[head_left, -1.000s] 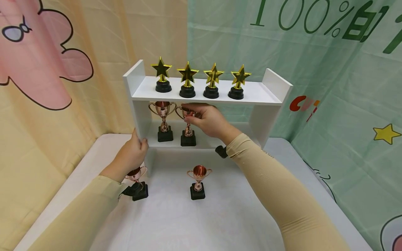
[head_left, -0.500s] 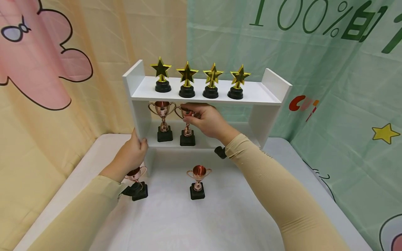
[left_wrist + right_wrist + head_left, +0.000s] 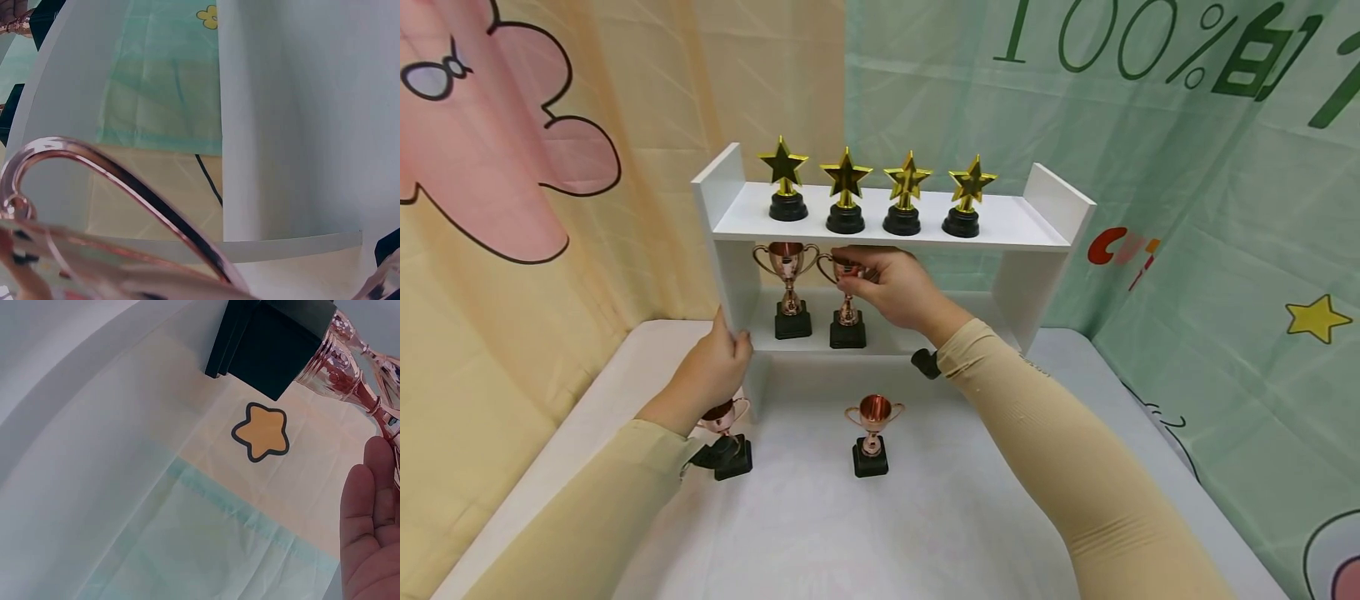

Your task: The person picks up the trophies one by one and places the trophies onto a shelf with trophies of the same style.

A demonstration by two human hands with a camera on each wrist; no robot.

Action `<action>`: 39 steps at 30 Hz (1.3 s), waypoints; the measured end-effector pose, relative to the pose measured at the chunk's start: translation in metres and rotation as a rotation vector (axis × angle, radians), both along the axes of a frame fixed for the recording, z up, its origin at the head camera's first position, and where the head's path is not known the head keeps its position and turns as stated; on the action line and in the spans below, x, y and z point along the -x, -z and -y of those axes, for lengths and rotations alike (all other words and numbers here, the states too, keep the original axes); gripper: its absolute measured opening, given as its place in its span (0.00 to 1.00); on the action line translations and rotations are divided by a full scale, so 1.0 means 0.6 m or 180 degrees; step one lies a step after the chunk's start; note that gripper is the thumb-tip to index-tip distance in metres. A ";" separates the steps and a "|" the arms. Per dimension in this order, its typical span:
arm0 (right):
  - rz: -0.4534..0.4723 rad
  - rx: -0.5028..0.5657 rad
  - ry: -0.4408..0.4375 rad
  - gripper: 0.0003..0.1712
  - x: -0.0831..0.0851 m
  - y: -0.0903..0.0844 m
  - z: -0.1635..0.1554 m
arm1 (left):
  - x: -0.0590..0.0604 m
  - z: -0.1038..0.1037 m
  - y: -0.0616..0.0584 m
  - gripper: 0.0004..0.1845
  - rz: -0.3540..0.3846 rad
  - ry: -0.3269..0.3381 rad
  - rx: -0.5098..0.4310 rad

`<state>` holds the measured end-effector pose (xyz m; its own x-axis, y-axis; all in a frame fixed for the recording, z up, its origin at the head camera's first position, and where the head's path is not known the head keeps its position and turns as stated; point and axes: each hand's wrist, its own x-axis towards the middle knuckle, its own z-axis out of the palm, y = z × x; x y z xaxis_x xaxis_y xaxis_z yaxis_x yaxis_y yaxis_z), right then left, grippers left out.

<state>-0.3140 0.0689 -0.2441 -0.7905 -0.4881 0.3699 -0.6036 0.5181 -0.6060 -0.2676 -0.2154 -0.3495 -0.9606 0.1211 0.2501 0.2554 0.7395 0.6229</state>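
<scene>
My right hand pinches the bowl of a rose-gold trophy cup on the middle board of a white shelf unit. Its black base appears to rest on the board. In the right wrist view, fingers lie against the metal of this cup. Just left of it stands a matching trophy cup. My left hand grips the unit's left side panel, its fingertips partly hidden behind. Below that hand, another trophy cup stands on the table, partly covered by the wrist; its handle looms in the left wrist view.
Several gold star trophies with black bases line the top board. One more rose-gold trophy cup stands on the white-covered table in front of the unit. Printed curtains enclose the back and sides.
</scene>
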 end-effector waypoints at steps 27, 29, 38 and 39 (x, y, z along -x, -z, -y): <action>0.0060 -0.0048 0.0092 0.25 -0.004 -0.005 -0.006 | -0.001 0.000 0.001 0.35 -0.0043 -0.0033 0.0055; 0.0049 -0.0055 0.0092 0.25 -0.004 -0.005 -0.005 | -0.001 0.000 0.001 0.35 -0.0041 -0.0038 0.0058; 0.0071 0.0046 0.0032 0.26 -0.005 -0.005 -0.005 | 0.000 0.001 0.001 0.35 -0.0023 -0.0041 0.0067; 0.0074 0.0062 0.0028 0.26 -0.005 -0.005 -0.006 | 0.001 0.001 0.001 0.35 -0.0021 -0.0042 0.0066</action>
<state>-0.3108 0.0724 -0.2413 -0.8033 -0.4740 0.3606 -0.5846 0.5114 -0.6299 -0.2679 -0.2160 -0.3503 -0.9605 0.1135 0.2539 0.2494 0.7555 0.6058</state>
